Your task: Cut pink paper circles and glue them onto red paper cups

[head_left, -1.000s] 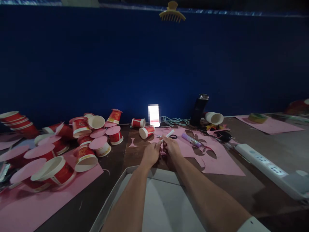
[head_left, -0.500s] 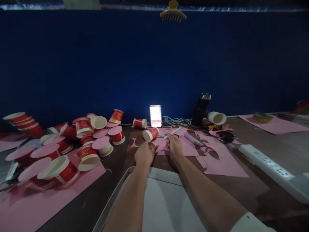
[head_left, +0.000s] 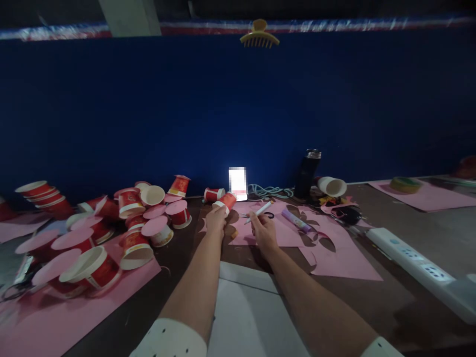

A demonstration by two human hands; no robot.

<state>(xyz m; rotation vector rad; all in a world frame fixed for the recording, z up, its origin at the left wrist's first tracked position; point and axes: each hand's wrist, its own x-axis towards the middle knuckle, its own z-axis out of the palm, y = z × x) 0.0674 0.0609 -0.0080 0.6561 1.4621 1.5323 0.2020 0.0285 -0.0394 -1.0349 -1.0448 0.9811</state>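
Note:
A red paper cup (head_left: 226, 200) lies tilted in my left hand (head_left: 216, 221), whose fingers are closed around its near end. My right hand (head_left: 263, 230) grips a white pen (head_left: 259, 213) with an orange end, held slantwise with its tip toward the cup. Scissors (head_left: 269, 215) with dark handles lie behind the right hand on a pink paper sheet (head_left: 278, 237). To the right rests a purple glue stick (head_left: 296, 220). A bright phone (head_left: 237, 182) stands just behind the cup.
On the left are several red cups, many with pink paper discs (head_left: 155, 225), and a cup stack (head_left: 45, 196). Cut pink paper (head_left: 345, 255), a dark bottle (head_left: 308, 173) and a white power strip (head_left: 409, 260) stand right. A white box (head_left: 249, 297) sits in front.
My left hand has shifted forward and slightly left with the cup, and its grip on it has changed. The right hand with the pen has moved slightly left. The view has tilted up a little.

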